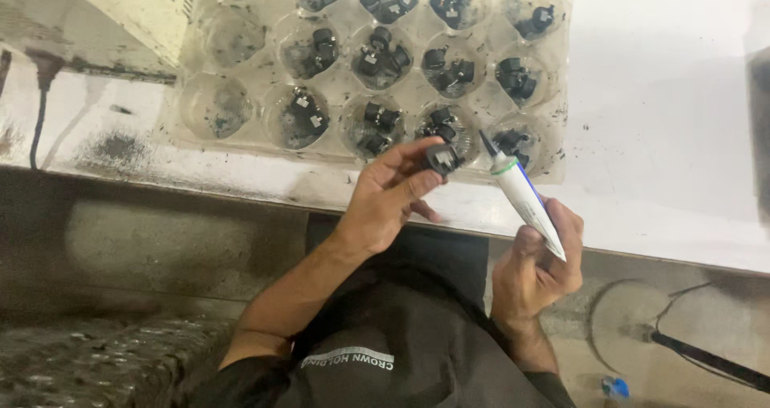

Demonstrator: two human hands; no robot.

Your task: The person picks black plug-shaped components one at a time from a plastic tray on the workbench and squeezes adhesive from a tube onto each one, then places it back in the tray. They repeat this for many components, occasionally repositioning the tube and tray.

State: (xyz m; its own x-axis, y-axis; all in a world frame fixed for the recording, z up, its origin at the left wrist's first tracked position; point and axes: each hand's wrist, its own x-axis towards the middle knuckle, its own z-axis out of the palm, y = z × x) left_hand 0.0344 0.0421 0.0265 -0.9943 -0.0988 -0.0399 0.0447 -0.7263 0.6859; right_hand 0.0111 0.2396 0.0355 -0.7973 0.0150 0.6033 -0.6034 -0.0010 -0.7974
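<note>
Bare white tabletop (pixel 666 95) lies open to the right of the clear plastic tray (pixel 241 139). The tray, its cups holding small black parts (pixel 377 55), blocks the space just beyond the left hand (pixel 393 191) and right hand (pixel 537 264). A pale box (pixel 136 7) crowds the tray's far-left corner.

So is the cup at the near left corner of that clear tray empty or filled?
Empty. That cup of the tray shows only dark smudges, no black parts.

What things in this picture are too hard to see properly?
Head view only:
- Black part: mostly hidden by the left hand fingers.
- Tube: lower end hidden inside the right hand.
- Clear tray: far row cut off by the top edge.
- Cream box: cut off at the top edge.
</note>
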